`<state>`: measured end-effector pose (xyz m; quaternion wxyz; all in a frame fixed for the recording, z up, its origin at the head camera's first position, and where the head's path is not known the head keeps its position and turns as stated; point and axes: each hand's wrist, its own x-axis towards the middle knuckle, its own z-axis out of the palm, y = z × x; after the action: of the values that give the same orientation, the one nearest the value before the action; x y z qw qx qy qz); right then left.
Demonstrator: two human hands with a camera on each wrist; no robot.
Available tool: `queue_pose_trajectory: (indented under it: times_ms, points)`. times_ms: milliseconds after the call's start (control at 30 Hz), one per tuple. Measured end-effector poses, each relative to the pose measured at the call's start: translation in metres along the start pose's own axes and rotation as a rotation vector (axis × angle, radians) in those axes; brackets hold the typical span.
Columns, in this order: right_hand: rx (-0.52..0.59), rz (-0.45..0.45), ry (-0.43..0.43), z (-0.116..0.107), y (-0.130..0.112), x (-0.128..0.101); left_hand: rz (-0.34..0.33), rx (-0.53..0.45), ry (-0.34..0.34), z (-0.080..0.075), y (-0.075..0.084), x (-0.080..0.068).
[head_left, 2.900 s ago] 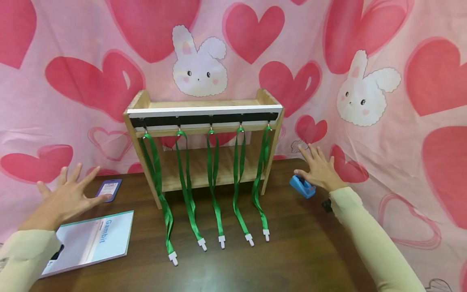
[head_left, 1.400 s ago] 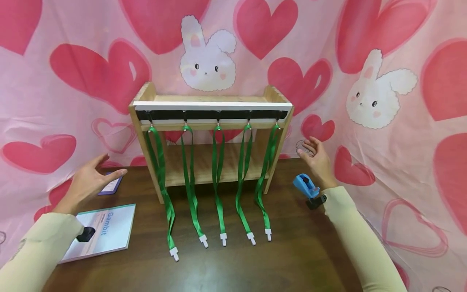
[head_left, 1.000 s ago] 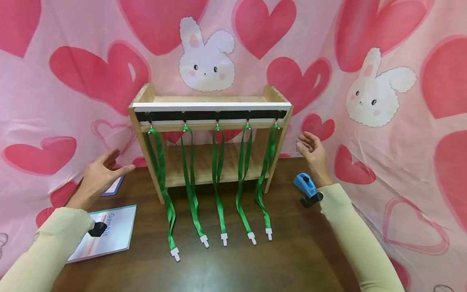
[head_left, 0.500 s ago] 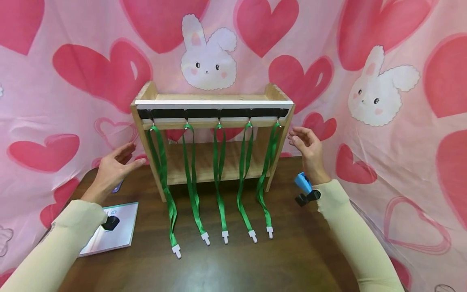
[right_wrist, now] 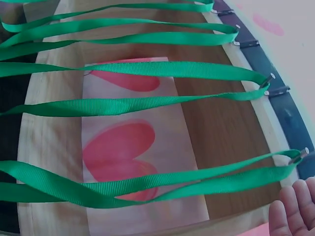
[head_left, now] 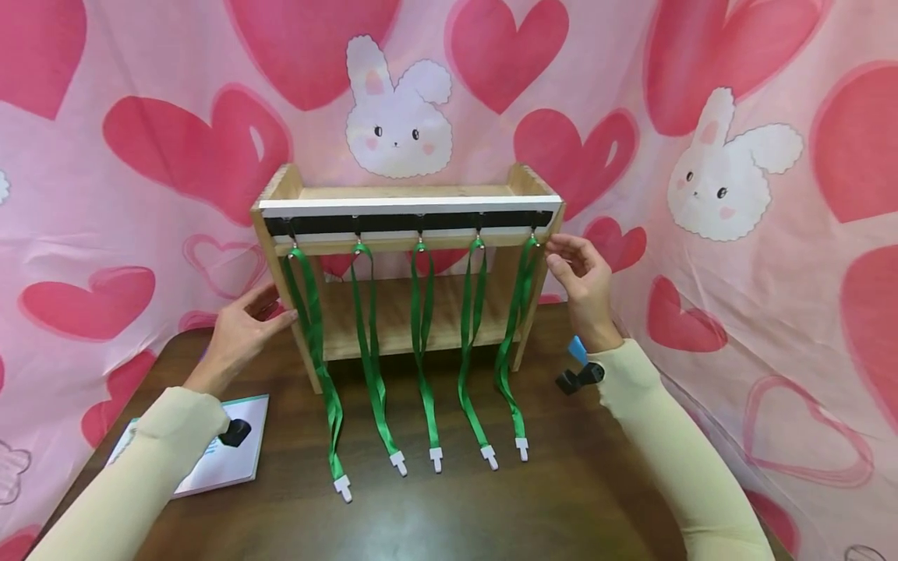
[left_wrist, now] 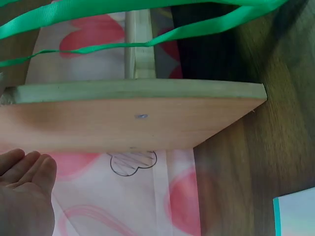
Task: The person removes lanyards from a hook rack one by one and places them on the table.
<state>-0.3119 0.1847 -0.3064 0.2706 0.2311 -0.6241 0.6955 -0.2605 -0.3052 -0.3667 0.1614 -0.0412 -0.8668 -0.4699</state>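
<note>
A small wooden shelf (head_left: 410,204) stands on the table with a black strip (head_left: 386,225) along its white front rail. Several green lanyards (head_left: 313,312) hang from hooks on that strip, their white plastic clips (head_left: 342,488) lying on the table. My left hand (head_left: 238,335) is at the shelf's left side, thumb stretched toward the front post. In the left wrist view, its relaxed fingers (left_wrist: 29,169) lie just outside the side panel (left_wrist: 98,123). My right hand (head_left: 585,292) is by the upper right post, fingers slightly bent, holding nothing. Whether either hand touches the wood I cannot tell.
A booklet (head_left: 238,444) lies at the left, partly under my left forearm. A blue tape dispenser (head_left: 578,351) shows only in part behind my right wrist. A pink heart-patterned cloth (head_left: 484,148) hangs behind and to the right of the shelf.
Both hands have moved inward to the shelf's two sides. My left arm now covers more of the booklet, and my right wrist hides most of the tape dispenser. The lanyards hang as before.
</note>
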Motion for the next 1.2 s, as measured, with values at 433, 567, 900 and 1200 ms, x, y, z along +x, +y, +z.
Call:
queue_pose_trajectory:
  times_ms: [433, 567, 900, 1200]
  points:
    - [-0.184, -0.017, 0.038, 0.015, 0.004, 0.001, -0.002, 0.023, -0.012, 0.007, 0.006, -0.002]
    - [-0.212, -0.016, 0.049, 0.019, 0.004, 0.001, -0.003, 0.036, 0.002, 0.009, 0.005, -0.002]
    - [-0.250, -0.012, 0.094, 0.029, -0.007, -0.001, 0.023, 0.057, 0.039, 0.013, 0.008, 0.001]
    - [-0.335, -0.006, 0.103, 0.039, -0.021, -0.006, 0.021, 0.049, 0.050, 0.015, 0.009, 0.001]
